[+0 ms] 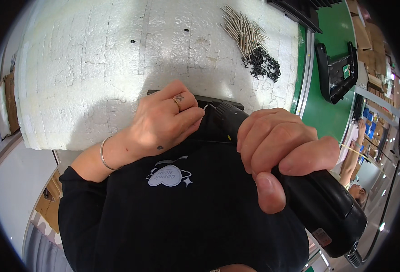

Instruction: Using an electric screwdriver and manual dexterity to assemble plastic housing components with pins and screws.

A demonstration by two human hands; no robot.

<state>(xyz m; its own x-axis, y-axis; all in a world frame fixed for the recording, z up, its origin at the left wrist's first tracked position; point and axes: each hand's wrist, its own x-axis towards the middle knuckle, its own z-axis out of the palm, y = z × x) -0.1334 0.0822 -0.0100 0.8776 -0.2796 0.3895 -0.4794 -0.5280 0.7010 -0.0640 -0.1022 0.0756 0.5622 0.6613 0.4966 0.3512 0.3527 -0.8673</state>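
Observation:
My right hand (283, 145) is wrapped round a black corded power screwdriver (329, 211), its tapered nose pointing up and left. Close to that tip, the thumb and fingers of my left hand (163, 113) pinch a thin silvery pin (206, 107), of which only the end shows. Beneath both hands lies a dark flat part (225, 101) at the near edge of the white foam mat (95, 68). My left hand covers much of this part. Whether the tool's tip touches the pin, I cannot tell.
Long metal pins (244, 29) are heaped at the far right of the mat, beside a pile of small black screws (263, 63). Two black specks lie farther left. A black frame (333, 90) rests on the green surface. Another person's arm (350, 156) shows at right.

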